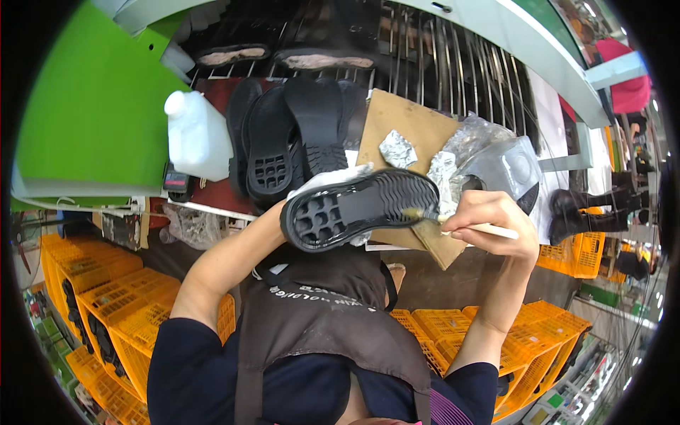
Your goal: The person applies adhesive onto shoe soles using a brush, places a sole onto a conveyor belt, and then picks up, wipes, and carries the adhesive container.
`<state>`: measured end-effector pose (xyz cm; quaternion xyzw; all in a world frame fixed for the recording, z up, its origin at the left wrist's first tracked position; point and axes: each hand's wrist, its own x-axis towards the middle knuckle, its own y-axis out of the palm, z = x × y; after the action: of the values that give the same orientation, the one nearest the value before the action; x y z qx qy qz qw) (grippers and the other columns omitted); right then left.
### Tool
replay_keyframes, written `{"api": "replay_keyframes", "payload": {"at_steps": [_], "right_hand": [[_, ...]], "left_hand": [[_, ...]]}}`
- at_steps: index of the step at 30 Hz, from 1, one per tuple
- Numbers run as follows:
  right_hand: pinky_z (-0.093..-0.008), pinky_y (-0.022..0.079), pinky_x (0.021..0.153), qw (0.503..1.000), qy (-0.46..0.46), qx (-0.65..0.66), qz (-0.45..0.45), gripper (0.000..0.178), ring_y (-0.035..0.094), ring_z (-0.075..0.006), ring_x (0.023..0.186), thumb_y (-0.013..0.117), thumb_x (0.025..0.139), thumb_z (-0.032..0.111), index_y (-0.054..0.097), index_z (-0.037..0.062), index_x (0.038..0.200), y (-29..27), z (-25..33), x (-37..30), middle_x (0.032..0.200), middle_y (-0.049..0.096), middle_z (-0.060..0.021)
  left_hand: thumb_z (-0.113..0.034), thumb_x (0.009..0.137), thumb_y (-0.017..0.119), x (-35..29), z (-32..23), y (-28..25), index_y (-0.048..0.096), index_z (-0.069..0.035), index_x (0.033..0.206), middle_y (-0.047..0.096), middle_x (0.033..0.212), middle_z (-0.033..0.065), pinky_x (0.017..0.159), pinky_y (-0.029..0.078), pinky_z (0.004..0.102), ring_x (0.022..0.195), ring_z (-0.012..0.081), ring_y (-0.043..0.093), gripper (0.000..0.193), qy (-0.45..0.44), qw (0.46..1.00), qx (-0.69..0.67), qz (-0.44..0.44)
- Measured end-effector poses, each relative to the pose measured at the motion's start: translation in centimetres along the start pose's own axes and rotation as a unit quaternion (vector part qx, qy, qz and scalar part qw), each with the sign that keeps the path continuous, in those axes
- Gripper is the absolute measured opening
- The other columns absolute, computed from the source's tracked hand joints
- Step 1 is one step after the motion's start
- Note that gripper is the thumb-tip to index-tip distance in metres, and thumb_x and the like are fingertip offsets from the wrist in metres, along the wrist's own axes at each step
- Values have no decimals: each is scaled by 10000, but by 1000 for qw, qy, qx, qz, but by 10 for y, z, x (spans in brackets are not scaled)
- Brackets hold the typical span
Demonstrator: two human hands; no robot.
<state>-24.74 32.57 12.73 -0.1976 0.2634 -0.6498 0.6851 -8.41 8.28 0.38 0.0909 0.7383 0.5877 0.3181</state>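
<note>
A black shoe sole [358,207], tread side up, lies across my left hand [331,178]. White glove fabric shows along the sole's far edge; most of those fingers are hidden beneath it. My right hand [494,218] is closed around a brush [498,230] with a pale handle. The brush tip meets the wavy tread near the sole's right end, where a yellowish patch shows. Behind, several more black soles [271,142] lean together on a dark red board [212,94]. Crumpled foil [398,149] rests on a brown cardboard sheet [379,117].
A white plastic jug [197,134] stands left of the soles. To the right is a clear plastic container [506,166] amid crumpled wrap. A metal rod rack [453,67] lies behind. Orange crates [124,301] stack on both sides of me. Black boots [584,212] stand far right.
</note>
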Motion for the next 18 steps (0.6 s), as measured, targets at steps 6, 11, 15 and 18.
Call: {"api": "replay_keyframes", "payload": {"at_steps": [6,11,15,18], "right_hand": [[-293,465,591,974,-98,3,-204,324,603,-195,689,755,694,15,716,96,1005,42,18,8,797,608,-58],[-251,450,608,973,-33,14,-226,308,581,-154,702,757,687,2,734,124,969,55,5,18,781,589,-23],[-291,475,675,967,26,-15,-255,250,602,-206,757,678,780,-16,698,71,1013,41,-9,4,797,597,-64],[-290,459,637,951,79,-42,-297,211,582,-201,695,679,772,-29,694,36,973,41,-8,1,743,583,-78]], "left_hand": [[-457,992,389,9,6,13,536,-17,1261,620,1179,150,894,529,359,1025,239,625,536,67,994,-86,-2],[-387,1004,397,-8,11,16,546,-18,1243,634,1146,141,848,556,331,965,214,651,464,86,996,-19,-14],[-448,989,387,-14,7,1,488,11,1285,643,1068,211,755,578,429,879,322,668,555,7,998,-22,52],[-435,980,423,-14,9,2,488,5,1291,619,1111,228,725,574,464,883,348,659,543,16,999,-35,13]]}}
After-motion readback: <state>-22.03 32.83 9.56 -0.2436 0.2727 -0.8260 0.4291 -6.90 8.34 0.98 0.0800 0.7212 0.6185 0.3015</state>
